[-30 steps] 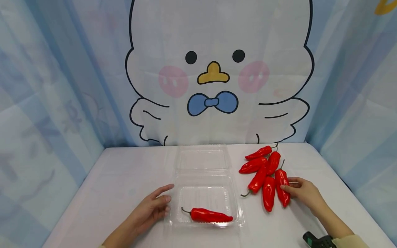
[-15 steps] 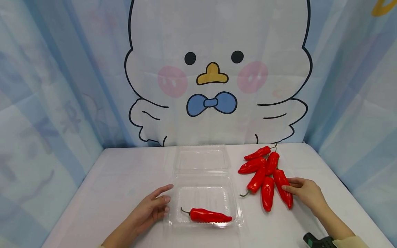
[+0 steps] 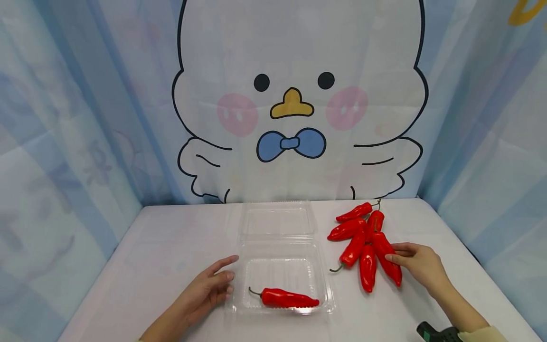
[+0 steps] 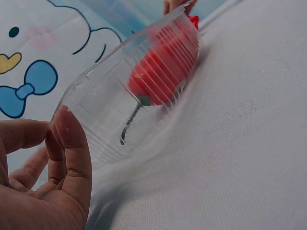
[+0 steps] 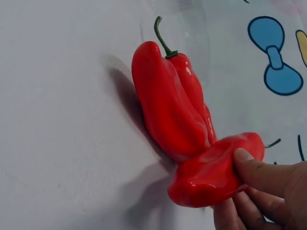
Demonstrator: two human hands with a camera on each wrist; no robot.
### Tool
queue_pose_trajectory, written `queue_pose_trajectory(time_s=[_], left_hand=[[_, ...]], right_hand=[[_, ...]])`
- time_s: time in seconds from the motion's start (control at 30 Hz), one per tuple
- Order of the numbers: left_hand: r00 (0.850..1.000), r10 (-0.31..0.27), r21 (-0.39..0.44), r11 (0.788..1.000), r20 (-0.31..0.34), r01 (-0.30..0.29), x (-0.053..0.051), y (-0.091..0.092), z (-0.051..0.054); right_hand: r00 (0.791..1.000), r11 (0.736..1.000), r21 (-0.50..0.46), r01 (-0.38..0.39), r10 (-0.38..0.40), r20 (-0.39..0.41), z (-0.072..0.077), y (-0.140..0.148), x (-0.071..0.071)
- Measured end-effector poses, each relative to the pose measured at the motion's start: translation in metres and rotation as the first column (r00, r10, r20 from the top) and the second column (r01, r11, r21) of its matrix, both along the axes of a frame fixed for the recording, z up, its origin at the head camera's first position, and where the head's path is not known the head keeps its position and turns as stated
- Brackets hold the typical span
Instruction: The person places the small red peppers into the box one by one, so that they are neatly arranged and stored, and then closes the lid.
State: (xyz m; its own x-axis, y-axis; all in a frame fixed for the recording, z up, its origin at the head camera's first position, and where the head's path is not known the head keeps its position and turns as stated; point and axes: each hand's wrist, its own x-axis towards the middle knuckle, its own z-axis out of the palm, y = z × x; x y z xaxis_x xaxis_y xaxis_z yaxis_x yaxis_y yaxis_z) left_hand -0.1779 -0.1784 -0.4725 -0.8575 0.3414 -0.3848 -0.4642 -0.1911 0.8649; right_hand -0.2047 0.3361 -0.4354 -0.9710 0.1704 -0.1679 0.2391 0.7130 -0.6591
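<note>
My right hand (image 3: 420,268) pinches a red chili pepper (image 3: 386,259) between thumb and fingers at the right side of a pile of several other red chili peppers (image 3: 352,249). In the right wrist view the thumb lies across the held pepper, close against its neighbours. On the left, my left hand (image 3: 205,292) pinches the side rim of a clear plastic clamshell box (image 3: 278,270), as the left wrist view shows. The box lies unfolded, and a single red pepper (image 3: 288,298) with a green stem lies crosswise in its near part.
The box's clear lid (image 3: 278,221) lies flat toward the back of the white table (image 3: 179,247). Behind the table hangs a curtain (image 3: 295,180) with a cartoon bird. A dark device (image 3: 438,332) sits by the right wrist.
The pepper in my right hand has shifted left at its upper end and now leans against the pile. My left hand and the box stay in place.
</note>
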Motion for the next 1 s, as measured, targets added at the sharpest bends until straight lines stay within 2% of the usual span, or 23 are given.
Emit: queue_pose_trajectory(time_s=[0.2, 0.37, 0.6, 1.0], left_hand=[[1.0, 0.006, -0.009, 1.0, 0.002, -0.006, -0.001, 0.001, -0.001], [1.0, 0.028, -0.037, 0.999, 0.012, -0.027, 0.0, 0.002, 0.0], [1.0, 0.019, -0.04, 0.999, 0.002, -0.019, 0.001, 0.001, 0.001], [1.0, 0.007, -0.016, 1.0, -0.009, -0.007, 0.001, 0.001, -0.002]], right_hand=[[1.0, 1.0, -0.009, 0.005, -0.005, -0.024, 0.005, -0.007, 0.003], [0.998, 1.0, -0.003, -0.021, 0.021, -0.056, 0.007, -0.011, 0.006], [0.998, 0.999, -0.012, -0.032, 0.031, -0.047, 0.011, -0.018, 0.009], [0.991, 0.992, -0.048, -0.116, 0.112, -0.079, 0.018, -0.052, 0.009]])
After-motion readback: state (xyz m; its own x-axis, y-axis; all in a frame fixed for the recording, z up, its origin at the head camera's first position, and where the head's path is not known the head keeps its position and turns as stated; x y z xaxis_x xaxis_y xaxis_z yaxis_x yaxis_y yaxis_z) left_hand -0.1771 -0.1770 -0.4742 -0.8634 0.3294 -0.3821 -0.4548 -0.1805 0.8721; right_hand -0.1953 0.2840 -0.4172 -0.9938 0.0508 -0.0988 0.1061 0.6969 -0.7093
